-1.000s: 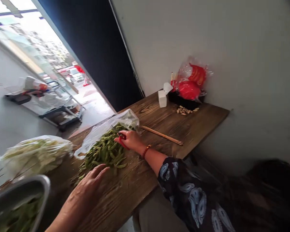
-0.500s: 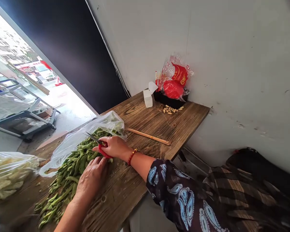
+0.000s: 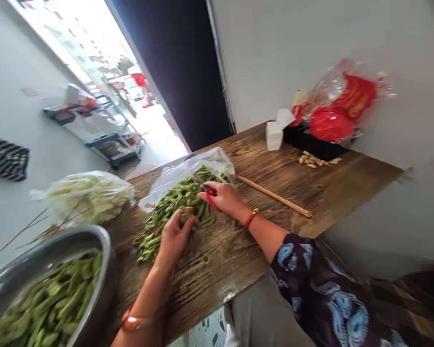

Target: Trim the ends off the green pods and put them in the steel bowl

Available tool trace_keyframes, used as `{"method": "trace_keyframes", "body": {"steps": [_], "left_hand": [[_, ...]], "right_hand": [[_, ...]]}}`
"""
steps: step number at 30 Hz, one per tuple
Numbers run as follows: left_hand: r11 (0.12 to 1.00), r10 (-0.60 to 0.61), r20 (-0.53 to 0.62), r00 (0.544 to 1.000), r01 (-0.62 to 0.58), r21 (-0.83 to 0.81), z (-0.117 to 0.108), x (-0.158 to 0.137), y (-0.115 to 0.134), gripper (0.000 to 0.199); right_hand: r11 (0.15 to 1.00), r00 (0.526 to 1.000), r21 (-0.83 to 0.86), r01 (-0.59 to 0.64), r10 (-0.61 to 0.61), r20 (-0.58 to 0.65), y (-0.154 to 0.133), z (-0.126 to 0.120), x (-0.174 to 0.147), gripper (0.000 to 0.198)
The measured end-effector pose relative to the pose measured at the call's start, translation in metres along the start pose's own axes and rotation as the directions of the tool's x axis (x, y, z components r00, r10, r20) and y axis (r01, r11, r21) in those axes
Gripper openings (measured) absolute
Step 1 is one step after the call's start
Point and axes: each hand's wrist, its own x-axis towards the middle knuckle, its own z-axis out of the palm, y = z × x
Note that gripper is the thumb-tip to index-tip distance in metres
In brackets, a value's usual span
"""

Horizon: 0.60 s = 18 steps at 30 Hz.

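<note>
A pile of green bean pods lies spread on the wooden table, its far side spilling from a thin white plastic bag. My left hand is over the near edge of the pile, thumb and fingers closed on a green pod. Red-handled scissors are in my right hand, just above the pile. Their blades point away to the left, and I cannot tell how far apart they are. At lower left a metal basin holds many more green pods.
Behind the basin sits a clear bag of pale vegetables beside thin dry sticks. A bundle of wooden skewers lies to the right. Farther back are white paper napkins, peanuts and a black tray with red packaging.
My view has swung left, bringing the basin in. My left hand has lifted from the table beside the pile and now pinches a pod. The scissors remain in my right hand.
</note>
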Motion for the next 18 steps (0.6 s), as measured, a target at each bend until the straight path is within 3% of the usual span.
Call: {"method": "trace_keyframes", "body": {"steps": [3,9,13,18], "left_hand": [[0.972,-0.065,0.005,0.998,0.065,-0.227,0.001,-0.003,-0.003,0.037],[0.968,-0.06,0.047,0.997,0.069,-0.241,-0.003,-0.009,-0.007,0.037],[0.938,-0.061,0.059,0.996,0.077,-0.339,-0.004,-0.011,-0.002,0.037],[0.792,-0.151,0.069,0.986,0.163,-0.589,-0.008,-0.012,0.004,0.036]], "right_hand": [[1.0,0.999,0.002,0.026,-0.026,0.034,0.004,0.004,-0.003,0.045],[1.0,0.998,-0.014,-0.007,0.008,0.059,0.008,0.008,-0.009,0.05],[1.0,0.998,-0.002,-0.017,0.018,0.06,0.007,0.007,-0.01,0.052],[1.0,0.999,-0.023,-0.003,0.004,0.054,0.006,0.008,-0.011,0.05]]}}
